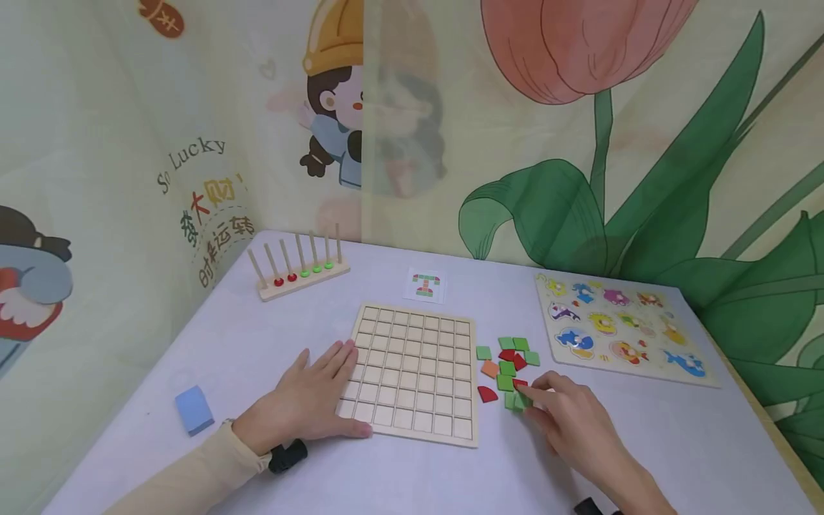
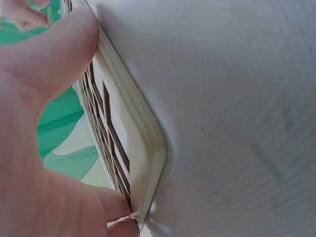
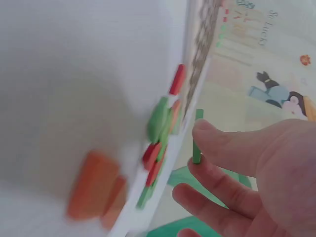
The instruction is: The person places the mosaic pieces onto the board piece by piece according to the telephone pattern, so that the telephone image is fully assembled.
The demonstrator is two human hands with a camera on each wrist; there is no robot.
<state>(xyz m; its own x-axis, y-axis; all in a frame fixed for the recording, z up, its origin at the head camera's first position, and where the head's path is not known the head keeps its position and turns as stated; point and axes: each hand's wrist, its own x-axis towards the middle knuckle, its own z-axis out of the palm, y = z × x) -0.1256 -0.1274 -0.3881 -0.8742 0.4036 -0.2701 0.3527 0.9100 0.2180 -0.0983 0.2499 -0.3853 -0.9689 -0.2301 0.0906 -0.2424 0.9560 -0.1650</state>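
A wooden grid board [image 1: 412, 372] with square cells lies on the table. My left hand [image 1: 309, 400] rests on its left side with fingers spread, the thumb [image 2: 64, 49] on the near edge. Right of the board is a loose group of small tiles: green squares [image 1: 506, 368], red pieces [image 1: 487, 394] with a curved side, and an orange square [image 1: 490, 369]. Above the near end of this group, my right hand [image 1: 573, 415] pinches a green tile [image 3: 197, 140] between thumb and fingertip. The tile shows edge-on in the right wrist view.
Behind the board lies a pattern card [image 1: 425, 285]. A peg stand [image 1: 305, 277] with red and green rings stands at the back left. A blue block [image 1: 194, 410] sits at the left, an animal puzzle board [image 1: 618, 363] at the right. Orange shapes [image 3: 94, 187] are blurred.
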